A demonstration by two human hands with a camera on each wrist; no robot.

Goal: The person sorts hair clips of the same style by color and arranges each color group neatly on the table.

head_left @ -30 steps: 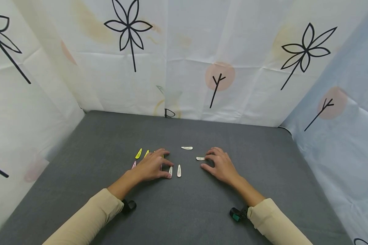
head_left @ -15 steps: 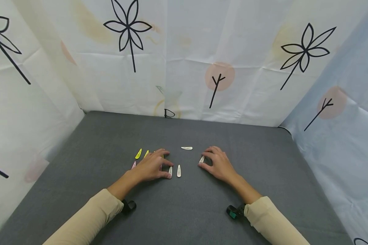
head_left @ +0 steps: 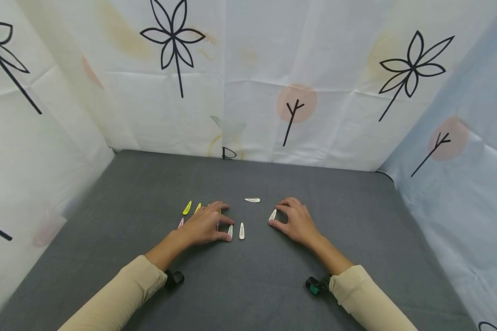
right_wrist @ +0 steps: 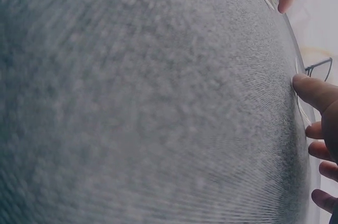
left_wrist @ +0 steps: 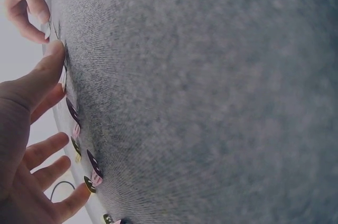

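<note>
In the head view, my left hand (head_left: 207,224) holds a white snap hair clip (head_left: 230,231) by its two ends, between thumb and index finger. My right hand (head_left: 295,220) grips another white hair clip (head_left: 272,214) the same way, thumb at the near end and index finger at the far end. Between the hands lies a third white clip (head_left: 242,231), pointing away. Farther back a white clip (head_left: 252,200) lies sideways. In the left wrist view, the thumb (left_wrist: 53,57) presses at a clip's end, while the other fingers spread over several dark-looking clips (left_wrist: 94,163).
Yellow hair clips (head_left: 187,208) and a pink clip (head_left: 181,222) lie left of my left hand, which partly covers others. All rest on a grey cloth-covered table (head_left: 248,285). Patterned white curtains (head_left: 257,115) rise behind and at the sides.
The white clip by my right hand has turned from sideways to pointing away, now between thumb and index finger. That hand has shifted slightly left. The left hand stays put.
</note>
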